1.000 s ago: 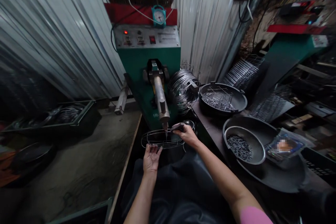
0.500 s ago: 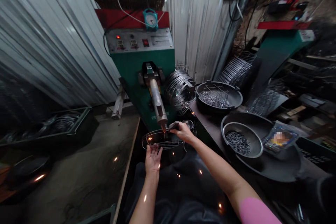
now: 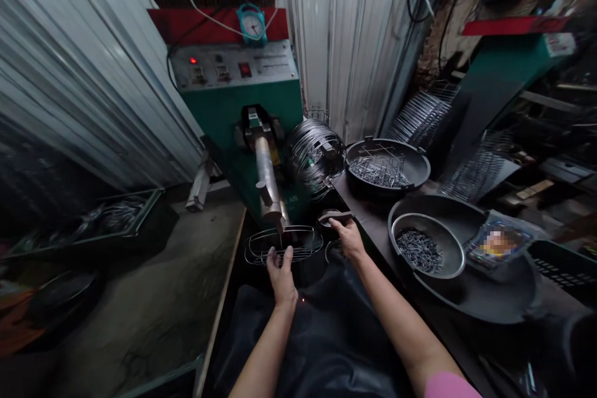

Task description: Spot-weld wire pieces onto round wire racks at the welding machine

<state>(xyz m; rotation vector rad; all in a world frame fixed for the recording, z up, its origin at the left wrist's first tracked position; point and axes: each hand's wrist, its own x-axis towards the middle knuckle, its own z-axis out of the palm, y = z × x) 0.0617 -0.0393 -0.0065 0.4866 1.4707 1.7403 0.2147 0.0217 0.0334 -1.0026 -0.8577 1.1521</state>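
An oval wire frame (image 3: 305, 253) lies under the metal arm (image 3: 268, 177) of a green machine (image 3: 200, 106). My left hand (image 3: 282, 277) is at the frame's near edge, thumb and fingers apart; whether it bears any of the frame's weight is unclear. To the right of the frame, my right hand (image 3: 349, 237) pinches a small dark flat tool (image 3: 340, 216). Just behind that tool is a small round metal dish (image 3: 325, 217). A bundle of wire rings (image 3: 313, 155) hangs beside the machine.
On the right bench, a black pan (image 3: 420, 165) holds wire pieces, and a metal bowl (image 3: 459, 261) of short metal parts sits in a larger dark basin (image 3: 504, 298) with a plastic packet (image 3: 499, 242). A green bin (image 3: 153, 202) stands at left.
My right hand has moved right, away from the frame, with the dark tool. My left hand has shifted slightly right along the frame. Most of the flying sparks are gone. The view has shifted slightly.
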